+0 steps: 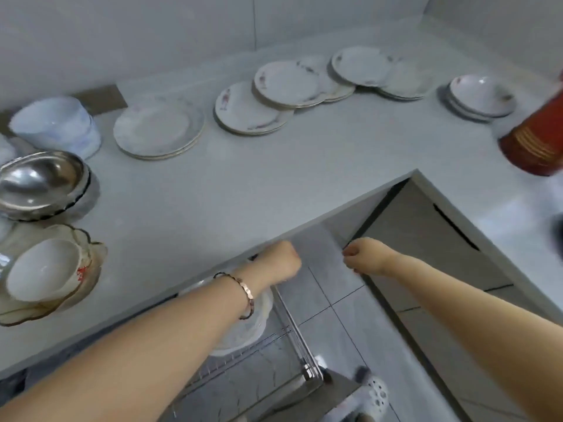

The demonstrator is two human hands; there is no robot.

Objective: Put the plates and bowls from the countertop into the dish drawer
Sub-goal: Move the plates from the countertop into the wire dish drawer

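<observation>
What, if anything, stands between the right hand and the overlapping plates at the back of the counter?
Nothing visible does: only bare countertop lies between the right hand, held in front of the counter edge, and the overlapping plates.

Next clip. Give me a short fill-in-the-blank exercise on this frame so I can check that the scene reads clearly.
1. The bracelet sits on the ___ wrist.
2. The container at the counter's right edge is ___ with gold stripes.
3. The white plate under the left hand sits in the open dish ___.
4. The right hand, fingers loosely curled, holds ___.

Missing words: left; red; drawer; nothing.
</observation>
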